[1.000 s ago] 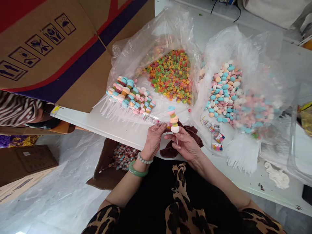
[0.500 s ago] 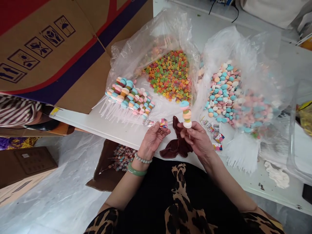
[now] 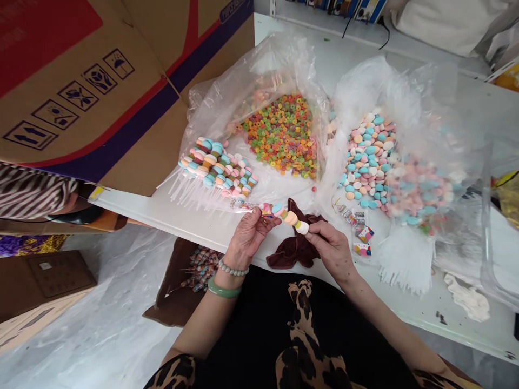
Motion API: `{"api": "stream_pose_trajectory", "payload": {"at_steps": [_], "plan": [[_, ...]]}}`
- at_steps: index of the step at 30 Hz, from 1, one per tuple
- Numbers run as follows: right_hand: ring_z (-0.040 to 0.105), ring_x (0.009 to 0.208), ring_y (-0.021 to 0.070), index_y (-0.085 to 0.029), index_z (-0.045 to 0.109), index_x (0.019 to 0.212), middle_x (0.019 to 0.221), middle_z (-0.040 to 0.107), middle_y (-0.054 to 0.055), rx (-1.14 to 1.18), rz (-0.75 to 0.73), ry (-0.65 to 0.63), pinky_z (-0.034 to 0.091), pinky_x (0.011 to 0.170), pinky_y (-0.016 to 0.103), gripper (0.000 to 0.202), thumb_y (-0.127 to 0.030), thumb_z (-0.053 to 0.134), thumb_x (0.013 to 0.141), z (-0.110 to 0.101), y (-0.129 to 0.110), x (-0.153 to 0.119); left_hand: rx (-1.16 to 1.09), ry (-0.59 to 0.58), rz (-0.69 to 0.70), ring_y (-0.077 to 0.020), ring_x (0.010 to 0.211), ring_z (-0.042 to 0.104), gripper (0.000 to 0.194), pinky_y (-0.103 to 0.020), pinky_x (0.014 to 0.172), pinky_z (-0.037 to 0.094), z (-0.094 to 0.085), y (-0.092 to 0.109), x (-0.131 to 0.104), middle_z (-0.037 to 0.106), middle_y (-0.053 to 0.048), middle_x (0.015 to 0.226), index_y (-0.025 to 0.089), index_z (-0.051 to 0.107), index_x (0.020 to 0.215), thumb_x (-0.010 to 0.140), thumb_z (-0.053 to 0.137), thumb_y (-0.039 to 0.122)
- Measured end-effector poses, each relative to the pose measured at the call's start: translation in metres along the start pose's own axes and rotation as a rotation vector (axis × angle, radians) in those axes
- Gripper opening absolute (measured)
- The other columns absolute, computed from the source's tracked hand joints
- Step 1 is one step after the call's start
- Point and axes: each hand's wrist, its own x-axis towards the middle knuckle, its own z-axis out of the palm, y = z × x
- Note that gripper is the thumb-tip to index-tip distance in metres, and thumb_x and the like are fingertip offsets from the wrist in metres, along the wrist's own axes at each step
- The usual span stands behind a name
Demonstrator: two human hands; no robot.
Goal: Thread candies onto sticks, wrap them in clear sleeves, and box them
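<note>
Over the tabletop point(image 3: 203, 221), the right hand point(image 3: 334, 249) pinches the candy stick point(image 3: 290, 218) by its white end, its length slanting leftward and away, blue tip right beside the wrapper point(image 3: 244, 206) gripped in the left hand's point(image 3: 245, 237) fingers.

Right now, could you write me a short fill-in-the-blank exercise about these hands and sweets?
The right hand holds a candy stick whose piece nearest that hand is ____.
The green bangle is worn on the ____ wrist.
The ring-shaped candies lie in a clear plastic ____.

Missing words: white; left; bag.
</note>
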Motion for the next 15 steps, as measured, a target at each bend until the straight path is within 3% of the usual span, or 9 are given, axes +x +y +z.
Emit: {"api": "stream_pose_trajectory", "payload": {"at_steps": [5, 8, 11, 15], "plan": [[0.059, 0.071, 0.0142, -0.021, 0.068, 0.090, 0.078, 0.063, 0.004, -0.408, -0.303, 0.103, 0.045, 0.063, 0.025, 0.017, -0.015, 0.053, 0.091, -0.001, 0.006, -0.006, 0.103, -0.009, 0.045, -0.0194, 0.071, 0.070, 0.028, -0.040, 0.082, 0.057, -0.004, 0.002, 0.001, 0.073, -0.005, 0.076, 0.015, 0.070, 0.074, 0.068, 0.083, 0.040], [0.061, 0.075, 0.0154, -0.020, 0.069, 0.093, 0.080, 0.066, 0.006, -0.616, -0.479, 0.157, 0.045, 0.064, 0.025, 0.019, -0.009, 0.054, 0.088, -0.003, 0.005, -0.007, 0.147, 0.013, 0.110, -0.0205, 0.078, 0.070, 0.026, -0.040, 0.079, 0.058, -0.004, 0.006, 0.002, 0.073, -0.003, 0.079, 0.016, 0.070, 0.070, 0.066, 0.084, 0.038], [0.061, 0.073, 0.0155, -0.020, 0.069, 0.093, 0.076, 0.067, 0.005, -0.695, -0.588, 0.167, 0.046, 0.064, 0.025, 0.020, -0.006, 0.056, 0.086, -0.004, 0.001, -0.007, 0.204, 0.000, 0.138, -0.0207, 0.084, 0.069, 0.023, -0.039, 0.081, 0.058, -0.004, 0.008, 0.003, 0.074, -0.004, 0.081, 0.016, 0.071, 0.069, 0.068, 0.083, 0.036], [0.059, 0.071, 0.0151, -0.021, 0.069, 0.093, 0.076, 0.066, 0.004, -0.663, -0.627, 0.154, 0.045, 0.062, 0.025, 0.022, -0.005, 0.057, 0.085, -0.005, -0.003, -0.008, 0.228, 0.031, 0.144, -0.0151, 0.075, 0.068, 0.025, -0.030, 0.076, 0.056, -0.009, 0.012, 0.006, 0.073, -0.003, 0.076, 0.015, 0.072, 0.070, 0.066, 0.085, 0.036]]}}
